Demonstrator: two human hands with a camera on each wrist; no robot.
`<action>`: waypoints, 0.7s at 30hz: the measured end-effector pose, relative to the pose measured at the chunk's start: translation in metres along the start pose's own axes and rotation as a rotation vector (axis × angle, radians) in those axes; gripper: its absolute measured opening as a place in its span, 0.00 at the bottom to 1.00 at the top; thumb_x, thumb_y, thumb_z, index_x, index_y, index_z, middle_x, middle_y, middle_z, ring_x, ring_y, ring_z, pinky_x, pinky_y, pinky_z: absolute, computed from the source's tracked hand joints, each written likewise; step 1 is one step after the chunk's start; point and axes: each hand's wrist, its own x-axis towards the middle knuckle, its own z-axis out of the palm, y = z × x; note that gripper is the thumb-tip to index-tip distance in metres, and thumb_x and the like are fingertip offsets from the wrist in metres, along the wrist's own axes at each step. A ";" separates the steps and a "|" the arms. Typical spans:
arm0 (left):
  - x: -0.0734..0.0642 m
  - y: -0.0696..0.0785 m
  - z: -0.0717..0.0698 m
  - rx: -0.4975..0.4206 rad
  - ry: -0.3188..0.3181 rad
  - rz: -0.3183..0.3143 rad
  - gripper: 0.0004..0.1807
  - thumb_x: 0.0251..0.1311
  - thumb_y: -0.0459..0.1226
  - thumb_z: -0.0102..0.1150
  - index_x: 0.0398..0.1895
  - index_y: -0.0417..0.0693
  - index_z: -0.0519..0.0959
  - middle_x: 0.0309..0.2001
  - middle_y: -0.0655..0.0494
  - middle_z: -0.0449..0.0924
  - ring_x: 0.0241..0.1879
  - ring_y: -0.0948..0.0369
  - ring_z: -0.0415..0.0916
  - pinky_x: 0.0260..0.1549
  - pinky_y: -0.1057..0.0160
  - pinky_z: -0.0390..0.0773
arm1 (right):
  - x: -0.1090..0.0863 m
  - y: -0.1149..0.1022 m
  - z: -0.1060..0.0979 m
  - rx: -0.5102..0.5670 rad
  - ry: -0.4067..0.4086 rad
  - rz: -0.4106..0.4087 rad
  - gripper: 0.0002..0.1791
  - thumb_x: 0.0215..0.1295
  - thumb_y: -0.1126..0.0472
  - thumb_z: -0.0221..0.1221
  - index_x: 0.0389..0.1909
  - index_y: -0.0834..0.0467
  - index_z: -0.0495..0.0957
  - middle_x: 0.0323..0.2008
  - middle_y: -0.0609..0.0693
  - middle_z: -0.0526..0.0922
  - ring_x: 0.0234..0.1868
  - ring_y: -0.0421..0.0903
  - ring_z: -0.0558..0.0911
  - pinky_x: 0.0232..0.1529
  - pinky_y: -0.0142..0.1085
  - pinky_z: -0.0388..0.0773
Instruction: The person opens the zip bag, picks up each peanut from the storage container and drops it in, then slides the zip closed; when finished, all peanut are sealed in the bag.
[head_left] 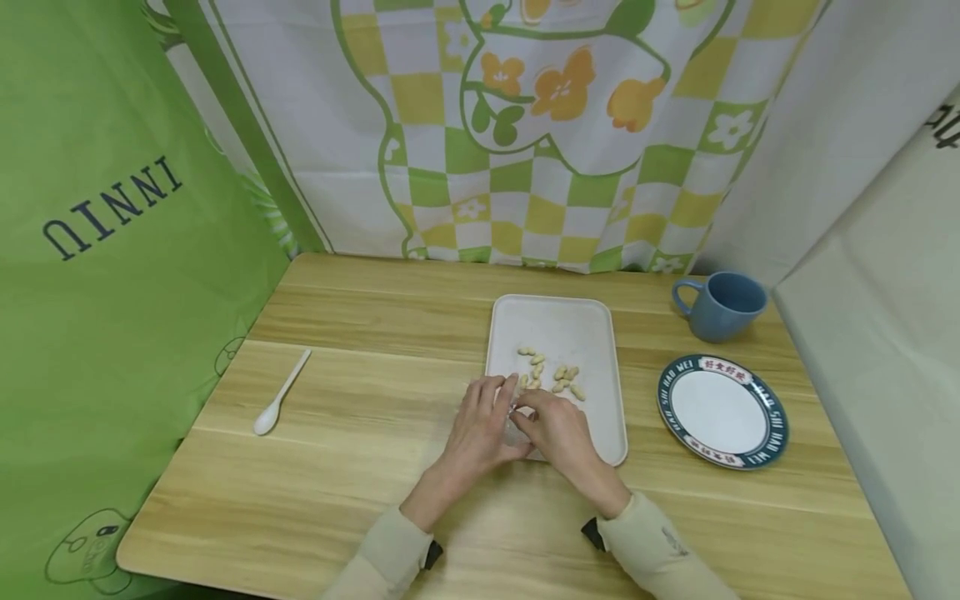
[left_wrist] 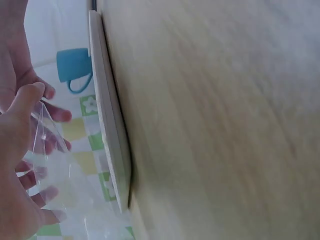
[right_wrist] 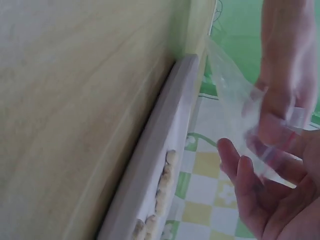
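Observation:
Both hands hold a clear plastic bag [left_wrist: 70, 185] above the near left part of a white tray [head_left: 551, 321]. My left hand [head_left: 477, 425] pinches the bag's edge, its fingers spread behind the film in the left wrist view. Close beside it, my right hand [head_left: 561, 429] pinches the same edge with thumb and fingertips. The bag [right_wrist: 227, 80] hangs thin and see-through, with a strip at its edge between the fingers. Several unshelled peanuts [head_left: 537, 360] lie loose on the tray just beyond the hands. From the head view, the hands hide most of the bag.
A blue mug [head_left: 723, 308] stands at the back right of the wooden table [head_left: 360, 492]. In front of it lies a white plate [head_left: 720, 412] with a dark patterned rim. A white spoon [head_left: 281, 396] rests on the left side. Curtains [head_left: 420, 192] hang behind the table.

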 end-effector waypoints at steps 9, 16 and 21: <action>-0.004 -0.001 0.001 -0.063 -0.063 -0.021 0.55 0.36 0.60 0.74 0.65 0.46 0.60 0.61 0.46 0.66 0.68 0.42 0.55 0.60 0.37 0.61 | 0.002 0.001 -0.002 0.138 -0.121 0.168 0.16 0.52 0.62 0.69 0.43 0.59 0.82 0.38 0.52 0.85 0.34 0.47 0.83 0.32 0.40 0.78; -0.005 -0.009 0.005 -0.097 -0.020 -0.002 0.54 0.35 0.57 0.76 0.65 0.45 0.61 0.56 0.47 0.71 0.63 0.43 0.63 0.58 0.38 0.66 | 0.003 0.004 -0.001 0.196 -0.166 0.182 0.22 0.51 0.61 0.71 0.48 0.60 0.79 0.44 0.53 0.83 0.38 0.50 0.82 0.32 0.39 0.78; -0.004 -0.011 0.005 -0.094 -0.014 0.010 0.54 0.34 0.56 0.77 0.65 0.46 0.62 0.53 0.47 0.71 0.58 0.47 0.68 0.59 0.45 0.68 | 0.004 0.004 -0.003 0.185 -0.195 0.181 0.27 0.51 0.57 0.71 0.52 0.60 0.77 0.46 0.55 0.82 0.41 0.51 0.81 0.34 0.42 0.77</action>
